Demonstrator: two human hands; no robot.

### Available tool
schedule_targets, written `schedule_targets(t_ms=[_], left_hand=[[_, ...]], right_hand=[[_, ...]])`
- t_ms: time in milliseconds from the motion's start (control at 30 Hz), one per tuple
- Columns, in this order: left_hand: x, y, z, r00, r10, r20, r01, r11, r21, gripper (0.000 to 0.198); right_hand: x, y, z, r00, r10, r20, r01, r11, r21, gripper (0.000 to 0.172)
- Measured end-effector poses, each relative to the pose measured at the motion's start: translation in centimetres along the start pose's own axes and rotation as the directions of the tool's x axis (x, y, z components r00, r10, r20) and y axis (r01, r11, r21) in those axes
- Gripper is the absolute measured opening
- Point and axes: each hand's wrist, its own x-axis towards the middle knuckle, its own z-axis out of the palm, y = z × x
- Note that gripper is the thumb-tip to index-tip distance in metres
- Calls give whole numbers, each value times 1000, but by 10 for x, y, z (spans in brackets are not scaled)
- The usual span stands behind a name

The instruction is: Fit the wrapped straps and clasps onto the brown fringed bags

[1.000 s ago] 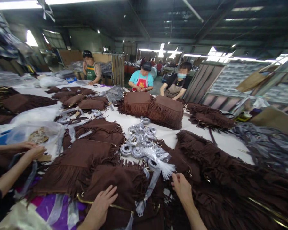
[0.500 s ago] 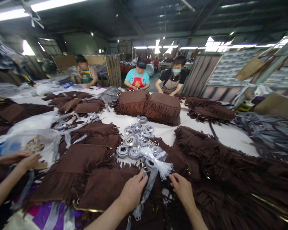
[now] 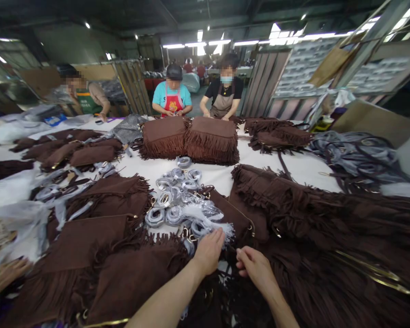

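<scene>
My left hand (image 3: 210, 250) reaches over the near end of a bundle of thin white plastic strands (image 3: 210, 218), its fingers stretched out and touching or just above it. My right hand (image 3: 256, 269) is to the right, thumb and fingers curled in a pinch; what they hold, if anything, is too small to make out. Coiled straps in clear plastic (image 3: 166, 198), with gold clasps, are heaped beyond the bundle. A dark brown fringed bag (image 3: 136, 278) lies left of my left forearm. Another brown bag with a gold zip (image 3: 230, 207) lies beyond my hands.
Brown fringed bags (image 3: 310, 214) are piled on the right, and two stacks (image 3: 210, 136) stand at the back of the white table (image 3: 130, 166). Plastic-wrapped straps (image 3: 358, 155) lie far right. A co-worker's hand (image 3: 7, 275) is at the left edge; other people stand across the table.
My view has turned right. My left hand has let go of a clear plastic strip and moved onto the white strands. My right hand's fingers are more curled.
</scene>
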Motion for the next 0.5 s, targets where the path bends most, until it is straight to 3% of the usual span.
schedule_targets(t_ms=[267,500], left_hand=[[-1,-3,-3,999,-7,-32,5,998,-63,78],[5,-4,-9,1000,-24,-6,22,986,-166,79]], right_hand=[[6,-13,-3,996,89,-18,-89,995,-38,30],[-64,-25,-66,998,54,22,-53,998,-26,41]])
